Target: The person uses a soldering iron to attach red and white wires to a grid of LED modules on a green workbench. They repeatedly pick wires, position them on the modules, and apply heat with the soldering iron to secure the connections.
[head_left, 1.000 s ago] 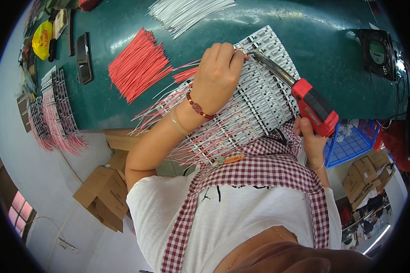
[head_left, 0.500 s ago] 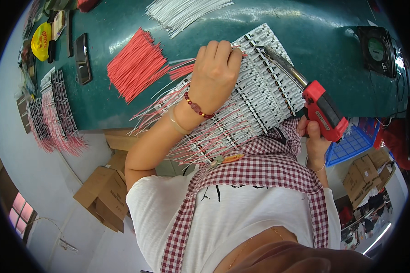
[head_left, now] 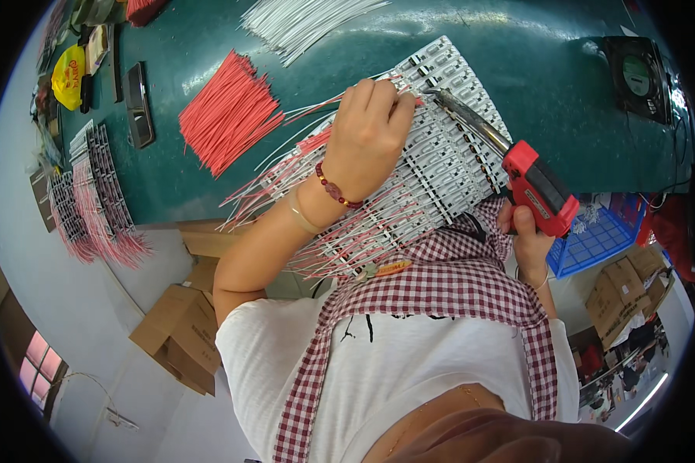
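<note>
A panel of small white boards (head_left: 448, 65) lies tilted across the table's near edge, with rows of thin red and white wires (head_left: 371, 239) trailing from its lower left part. My left hand (head_left: 369, 135) is over the panel, its fingers pinched on a thin red wire whose end shows by the fingertips. A short bunch of red wires (head_left: 314, 142) lies beside that wrist. In my right hand (head_left: 530, 235) is a red and black soldering gun (head_left: 544, 189). Its metal tip rests at or just above the panel, right of my left fingertips; contact cannot be made out.
On the green table (head_left: 201, 35) lie a pile of red wires (head_left: 232, 112), a pile of white wires (head_left: 305, 23) and a phone (head_left: 138, 104). Wired panels (head_left: 100, 177) hang over the left edge. A black fan-like device (head_left: 637, 77) stands right; a blue basket (head_left: 598, 239) is below it.
The soldering gun has shifted slightly left, its tip moving down and left toward my left fingers. My left hand has dropped a little, and the short red bunch now lies lower by the wrist.
</note>
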Demonstrator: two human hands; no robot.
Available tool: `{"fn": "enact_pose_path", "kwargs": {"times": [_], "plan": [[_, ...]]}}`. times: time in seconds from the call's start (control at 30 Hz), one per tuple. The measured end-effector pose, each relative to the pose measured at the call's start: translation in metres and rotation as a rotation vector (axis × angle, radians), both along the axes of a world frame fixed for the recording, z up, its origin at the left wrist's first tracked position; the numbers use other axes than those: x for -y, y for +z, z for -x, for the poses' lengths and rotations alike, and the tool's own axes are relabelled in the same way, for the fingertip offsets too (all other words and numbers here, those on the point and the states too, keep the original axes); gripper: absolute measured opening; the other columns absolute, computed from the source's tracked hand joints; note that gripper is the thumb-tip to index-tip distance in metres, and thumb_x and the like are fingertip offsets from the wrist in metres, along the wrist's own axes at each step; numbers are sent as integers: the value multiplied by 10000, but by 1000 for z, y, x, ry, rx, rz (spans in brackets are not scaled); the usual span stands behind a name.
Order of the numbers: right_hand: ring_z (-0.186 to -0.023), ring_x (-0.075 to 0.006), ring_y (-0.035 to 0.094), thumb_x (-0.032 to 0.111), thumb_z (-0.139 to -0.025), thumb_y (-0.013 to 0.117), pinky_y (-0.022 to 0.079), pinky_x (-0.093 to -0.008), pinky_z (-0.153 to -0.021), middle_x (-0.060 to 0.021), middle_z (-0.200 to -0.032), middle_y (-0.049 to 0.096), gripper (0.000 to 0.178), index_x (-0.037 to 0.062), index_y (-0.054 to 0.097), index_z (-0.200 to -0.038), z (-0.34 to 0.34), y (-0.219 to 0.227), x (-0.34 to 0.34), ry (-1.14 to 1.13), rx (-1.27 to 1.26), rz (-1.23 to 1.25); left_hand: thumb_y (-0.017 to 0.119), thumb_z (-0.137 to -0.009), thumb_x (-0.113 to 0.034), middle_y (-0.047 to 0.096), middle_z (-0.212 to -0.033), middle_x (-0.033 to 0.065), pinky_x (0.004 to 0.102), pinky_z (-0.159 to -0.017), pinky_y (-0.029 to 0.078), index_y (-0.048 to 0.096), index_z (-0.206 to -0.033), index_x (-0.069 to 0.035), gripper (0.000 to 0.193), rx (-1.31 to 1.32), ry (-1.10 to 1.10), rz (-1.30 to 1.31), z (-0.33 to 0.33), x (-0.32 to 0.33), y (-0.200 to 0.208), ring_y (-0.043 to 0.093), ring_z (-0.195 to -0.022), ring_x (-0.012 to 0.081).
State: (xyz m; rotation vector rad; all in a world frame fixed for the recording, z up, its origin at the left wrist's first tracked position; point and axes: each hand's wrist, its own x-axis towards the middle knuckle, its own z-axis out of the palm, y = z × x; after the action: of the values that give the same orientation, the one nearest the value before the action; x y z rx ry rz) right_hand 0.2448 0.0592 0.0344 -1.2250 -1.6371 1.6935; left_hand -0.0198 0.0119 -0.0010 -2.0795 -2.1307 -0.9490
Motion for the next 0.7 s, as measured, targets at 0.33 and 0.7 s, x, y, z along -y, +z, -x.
{"fn": "enact_pose_path", "kwargs": {"times": [0.33, 0.7], "plan": [[-508, -118, 481, 377, -896, 631, 372, -250, -470, -60, -624, 539, 465, -31, 536, -1098, -10, -10, 1, 51, 84, -81, 627, -704, 8, 451, -748, 72, 342, -630, 401, 656, -910, 5, 208, 9, 3, 17, -1, -1, 3, 478, -696, 222], [-520, -114, 485, 432, -883, 632, 365, -242, -483, -55, -633, 546, 579, -46, 523, -1192, -3, 7, 1, -16, -3, -19, 631, -726, -44, 470, -778, 65, 340, -649, 392, 639, -902, -10, 179, -89, 5, 85, -2, -3, 6, 488, -728, 223]]}}
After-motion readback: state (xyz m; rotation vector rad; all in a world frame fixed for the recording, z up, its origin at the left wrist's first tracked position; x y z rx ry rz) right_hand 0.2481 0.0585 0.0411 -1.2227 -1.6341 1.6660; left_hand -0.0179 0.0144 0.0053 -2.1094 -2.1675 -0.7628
